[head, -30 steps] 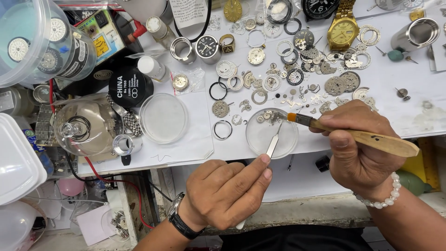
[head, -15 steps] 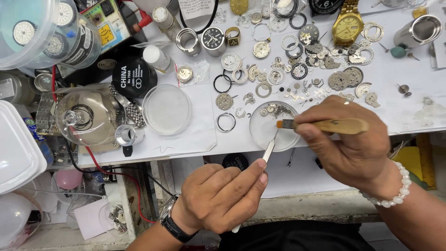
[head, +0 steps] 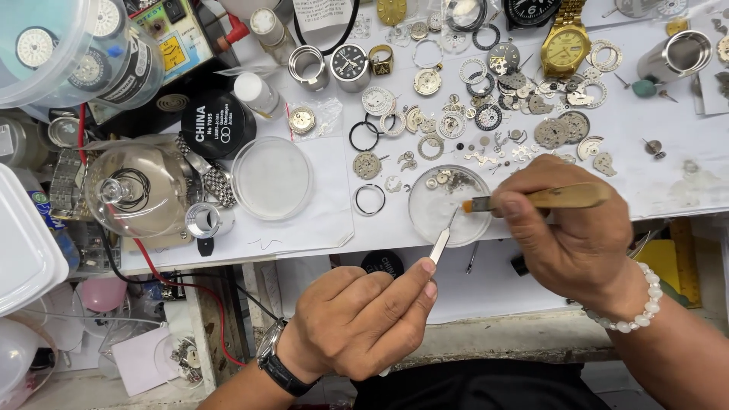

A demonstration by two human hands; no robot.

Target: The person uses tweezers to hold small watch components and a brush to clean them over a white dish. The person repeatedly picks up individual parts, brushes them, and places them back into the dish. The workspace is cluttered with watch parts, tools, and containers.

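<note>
Two hands worked over a small glass dish [head: 448, 203] on the white bench top [head: 304, 228], the left hand [head: 364, 319] gripping steel tweezers [head: 443, 241] whose tips reached into it, the right hand [head: 569, 235] pinching a wooden-handled brush [head: 539, 199] with bristles just above the dish's tiny watch parts [head: 449, 181].

left hand [head: 364, 319]: curled low, thumb and forefinger pinched together
right hand [head: 573, 228]: raised higher, fingers closed in a grip
</note>
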